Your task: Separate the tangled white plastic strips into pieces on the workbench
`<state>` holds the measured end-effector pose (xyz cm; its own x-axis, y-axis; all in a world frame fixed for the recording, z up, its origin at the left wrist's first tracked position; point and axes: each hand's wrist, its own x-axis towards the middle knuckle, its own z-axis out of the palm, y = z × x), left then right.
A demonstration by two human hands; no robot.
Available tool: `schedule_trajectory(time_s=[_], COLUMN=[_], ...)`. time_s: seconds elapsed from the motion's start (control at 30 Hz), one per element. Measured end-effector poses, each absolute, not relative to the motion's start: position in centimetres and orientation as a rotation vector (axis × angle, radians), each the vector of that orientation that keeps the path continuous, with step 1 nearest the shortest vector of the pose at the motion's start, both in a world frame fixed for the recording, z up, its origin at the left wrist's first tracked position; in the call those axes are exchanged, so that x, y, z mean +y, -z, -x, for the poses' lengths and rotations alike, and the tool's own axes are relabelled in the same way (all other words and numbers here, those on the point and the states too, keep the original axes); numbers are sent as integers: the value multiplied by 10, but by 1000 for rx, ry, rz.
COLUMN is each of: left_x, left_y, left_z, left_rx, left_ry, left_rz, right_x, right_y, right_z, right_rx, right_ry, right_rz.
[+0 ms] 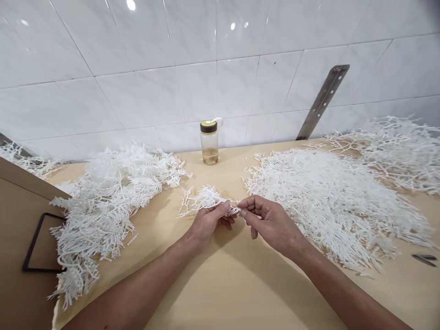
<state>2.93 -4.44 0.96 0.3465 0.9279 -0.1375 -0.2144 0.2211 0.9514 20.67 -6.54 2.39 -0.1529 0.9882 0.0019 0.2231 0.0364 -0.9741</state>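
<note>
My left hand [209, 223] grips a small bundle of white branched plastic pieces [202, 200] just above the wooden table [220, 284]. My right hand [270, 221] pinches the right end of the same bundle with thumb and forefinger. Both hands meet at the middle of the table. A big heap of the same white pieces [110, 201] lies to the left, and a wider, flatter heap [330, 201] spreads to the right.
A clear bottle with a brown and yellow cap [209, 142] stands at the back by the white tiled wall. A metal bracket [322, 101] leans on the wall. A black wire frame [34, 243] lies at the left, a small dark metal tool [425, 260] at the right edge.
</note>
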Motion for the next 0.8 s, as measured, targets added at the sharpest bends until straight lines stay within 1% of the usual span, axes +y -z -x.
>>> schedule_trajectory(time_s=[0.2,0.53,0.8], left_x=[-42,-43,-42], left_y=[-8,-11,-4], left_z=[-27,-29,-29], left_rx=[853,881,884], left_ry=[-898,-967,-1004], left_rz=[-1049,-935,-979], right_x=[-66,-63,-65], right_y=[-20,-17,-16], right_z=[-207,-206,-208], right_rx=[-1486,-1437,-1485], right_ry=[-1245,-1265,-1298], right_rz=[1211,1227,1206])
